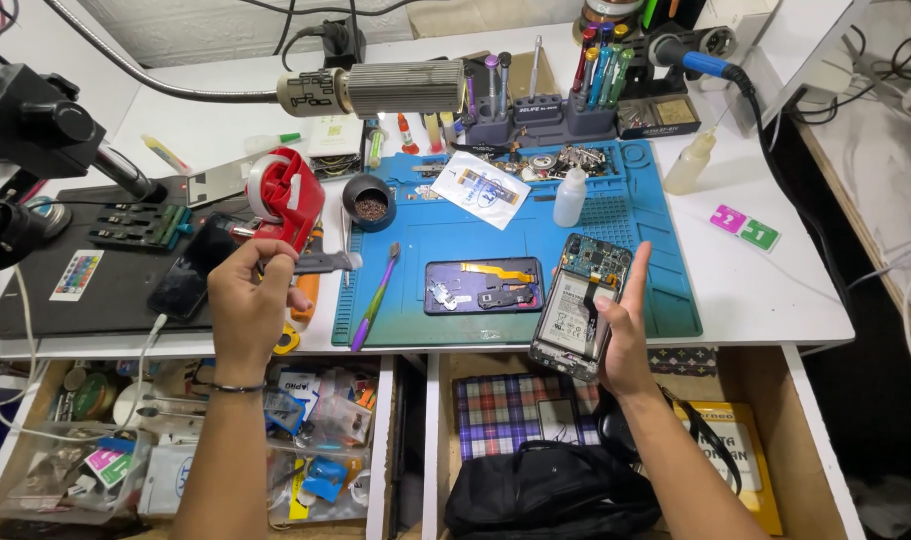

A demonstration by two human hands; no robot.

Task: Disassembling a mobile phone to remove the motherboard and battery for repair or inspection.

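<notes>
Nearest me, open drawers (pixel 375 440) with clutter and a black bag (pixel 550 490). Above them my right hand (pixel 620 335) holds the opened phone (pixel 580 305), back off, battery and board exposed, over the front edge of the blue mat (pixel 655 290); thumb across it, fingers splayed behind. I judge it light, stiff and fragile: grip by the frame edges, keep off the flex cables. My left hand (pixel 247 300) is closed, pinching something small I can't make out, beside the red tape dispenser (pixel 287 195). Farther on the mat: dark back panel (pixel 483 285), purple tool (pixel 375 295), white bottle (pixel 569 196). At the back, tool rack (pixel 540 105).
</notes>
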